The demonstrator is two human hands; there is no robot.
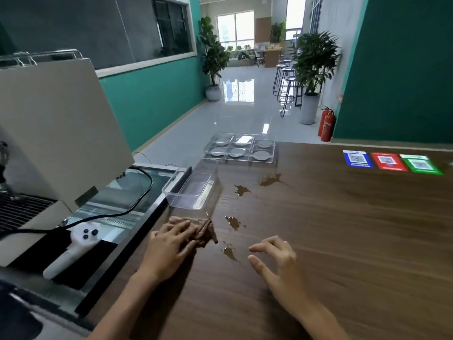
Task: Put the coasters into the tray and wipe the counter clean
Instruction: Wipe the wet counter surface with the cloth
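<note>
- Coasters [263, 155], round and grey, lie one to a compartment in the clear divided tray [274, 149] at the far edge of the wooden counter [343, 229], just above the centre of the frame.
- A brown cloth [204, 233] lies crumpled on the counter at lower centre-left; the left hand [169, 249] rests on it with fingers spread and pressing flat, not curled round it.
- The right hand [277, 258] hovers low over the counter to the right of the cloth, fingers loosely bent and apart, holding nothing.
- Brown liquid spills [241, 190] dot the counter between the hands and the tray: one puddle just right of the cloth, one between the two hands, two more further up toward the tray.
- An empty clear plastic box [191, 190] stands just above the cloth, at the counter's left edge.
- Three QR-code cards [388, 161], blue, red and green, lie side by side at the upper right of the counter.
- At lower left, below the counter, a white handheld controller [73, 251] lies on a dark surface beside a beige machine [54, 133].
</note>
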